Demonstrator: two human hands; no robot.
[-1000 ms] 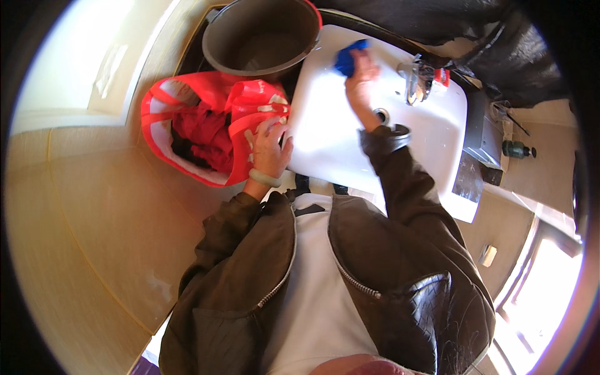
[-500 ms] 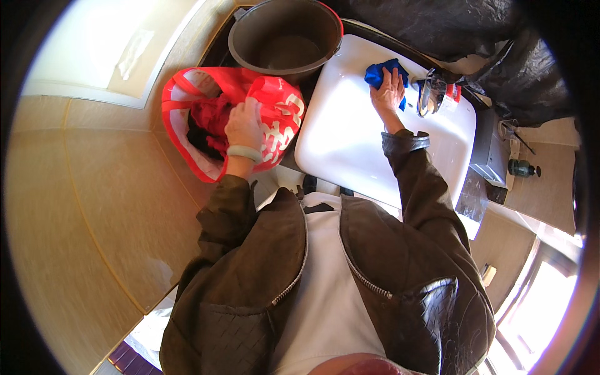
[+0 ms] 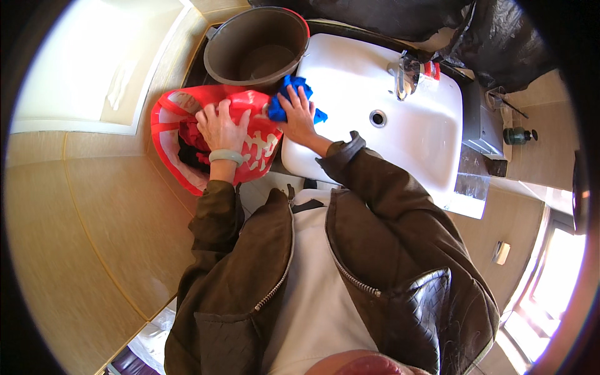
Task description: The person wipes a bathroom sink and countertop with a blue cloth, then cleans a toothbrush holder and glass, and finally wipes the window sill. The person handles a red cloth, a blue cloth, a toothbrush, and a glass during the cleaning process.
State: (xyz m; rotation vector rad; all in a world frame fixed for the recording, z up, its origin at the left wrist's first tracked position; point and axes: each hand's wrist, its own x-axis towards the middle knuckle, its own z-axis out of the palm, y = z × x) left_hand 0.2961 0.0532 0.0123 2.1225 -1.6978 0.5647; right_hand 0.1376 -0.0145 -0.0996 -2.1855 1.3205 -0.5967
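A bundled blue cloth [image 3: 289,99] is in my right hand [image 3: 300,119], whose fingers press over it. It is above the sink's left rim, close beside the red bag [image 3: 262,128]. My left hand [image 3: 223,132], with a pale bangle at the wrist, grips the bag's upper edge, fingers spread and bent over it. Inside the bag's open mouth lie dark red cloth [image 3: 192,139] and something black [image 3: 190,157]. The white sink [image 3: 350,150] has a chrome faucet [image 3: 407,76] and an open drain [image 3: 377,118].
A dark grey bucket [image 3: 228,59] stands behind the bag, against the sink's left rim. A red-and-clear object [image 3: 431,70] sits by the faucet. Right of the sink are a grey box [image 3: 482,134] and a dark green pump bottle [image 3: 520,135]. Black plastic sheeting [image 3: 500,50] hangs behind.
My right hand has carried the blue cloth left across the sink, from near the faucet to beside the bag. My left hand's fingers have spread. The view has shifted slightly.
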